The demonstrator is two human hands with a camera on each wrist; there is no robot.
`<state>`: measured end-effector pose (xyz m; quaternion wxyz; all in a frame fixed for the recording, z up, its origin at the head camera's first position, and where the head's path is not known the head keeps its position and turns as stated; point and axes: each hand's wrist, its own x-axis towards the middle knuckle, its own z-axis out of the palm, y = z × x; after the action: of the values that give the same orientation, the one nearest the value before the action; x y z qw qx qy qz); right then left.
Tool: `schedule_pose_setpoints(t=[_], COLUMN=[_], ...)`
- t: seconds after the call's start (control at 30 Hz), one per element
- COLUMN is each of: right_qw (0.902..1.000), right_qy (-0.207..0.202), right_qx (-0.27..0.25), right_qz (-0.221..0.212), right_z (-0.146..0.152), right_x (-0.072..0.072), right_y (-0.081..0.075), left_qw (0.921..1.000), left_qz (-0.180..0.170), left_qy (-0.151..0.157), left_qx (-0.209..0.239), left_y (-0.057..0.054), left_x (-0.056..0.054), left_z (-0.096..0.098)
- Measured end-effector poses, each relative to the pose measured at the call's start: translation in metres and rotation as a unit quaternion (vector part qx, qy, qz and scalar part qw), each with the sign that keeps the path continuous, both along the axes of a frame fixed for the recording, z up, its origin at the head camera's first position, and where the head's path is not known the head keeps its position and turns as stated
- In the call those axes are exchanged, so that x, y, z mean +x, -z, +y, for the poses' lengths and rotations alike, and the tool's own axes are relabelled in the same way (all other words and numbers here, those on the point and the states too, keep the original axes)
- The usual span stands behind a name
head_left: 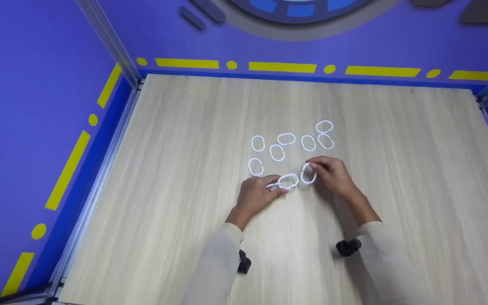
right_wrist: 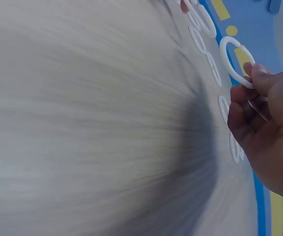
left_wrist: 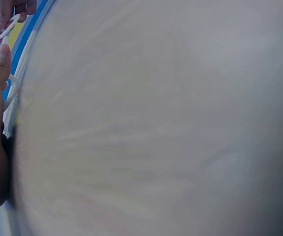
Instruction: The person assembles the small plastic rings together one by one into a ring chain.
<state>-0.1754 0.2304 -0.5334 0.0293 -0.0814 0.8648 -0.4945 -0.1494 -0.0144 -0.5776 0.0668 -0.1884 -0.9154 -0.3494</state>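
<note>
Here, a white oval plastic ring (head_left: 308, 173) was pinched upright by the right hand (head_left: 333, 176), apparently presented to the ring chain (head_left: 285, 182) gripped in the left hand (head_left: 256, 195); seven loose rings (head_left: 286, 139) lay beyond on the pale wooden table (head_left: 184, 148).

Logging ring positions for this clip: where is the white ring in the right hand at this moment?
In the head view the white ring is pinched by the right hand just right of table centre, beside the ring at the left hand.
</note>
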Motion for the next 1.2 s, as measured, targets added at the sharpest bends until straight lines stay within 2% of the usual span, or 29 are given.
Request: schedule_pose_setpoints(t=[0.3,0.53,0.77,0.97,1.2], right_qw=[0.9978,0.9936,0.9910,0.9868,0.9838], right_qy=[-0.061,-0.094,-0.104,-0.109,-0.106], right_qx=[0.026,0.050,0.073,0.098,0.117], right_qz=[0.010,0.038,0.044,0.068,0.085], right_z=[-0.008,-0.015,-0.022,-0.025,-0.026], right_x=[0.004,0.005,0.006,0.006,0.006], right_y=[-0.004,-0.004,-0.006,-0.008,-0.003], left_qw=[1.0000,0.9999,0.9998,0.9997,0.9999], left_qz=[0.001,0.001,0.005,0.008,-0.009], left_qy=[0.006,0.007,0.014,0.014,0.012], left_qx=[-0.006,-0.014,-0.017,-0.020,-0.006], left_y=[0.000,-0.001,-0.001,-0.002,-0.003], left_x=[0.000,0.000,-0.001,-0.001,-0.001], left_z=[0.000,-0.001,-0.001,-0.001,-0.001])
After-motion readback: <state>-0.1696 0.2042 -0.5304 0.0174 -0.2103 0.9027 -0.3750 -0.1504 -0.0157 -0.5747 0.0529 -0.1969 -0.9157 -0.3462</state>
